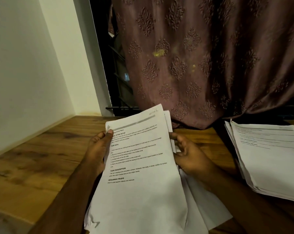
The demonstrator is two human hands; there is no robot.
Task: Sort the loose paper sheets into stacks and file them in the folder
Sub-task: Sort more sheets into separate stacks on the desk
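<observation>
Held printed sheets [139,166] above tabletop [41,157], long axis toward curtain [202,56]. Left hand [97,149] pinched left edge; right hand [188,152] curled behind right edge. Stack [269,157] right of sheets.

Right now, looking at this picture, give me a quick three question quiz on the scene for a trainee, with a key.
1. True or false: the left hand pinches the top left corner of the held sheets with its thumb on the printed side.
2. Where is the stack? A) on the desk to the right of the right hand B) left of the left hand C) on the floor
3. Fill in: behind the desk hangs a patterned ____.

Key: 1 true; 2 A; 3 curtain.
</observation>
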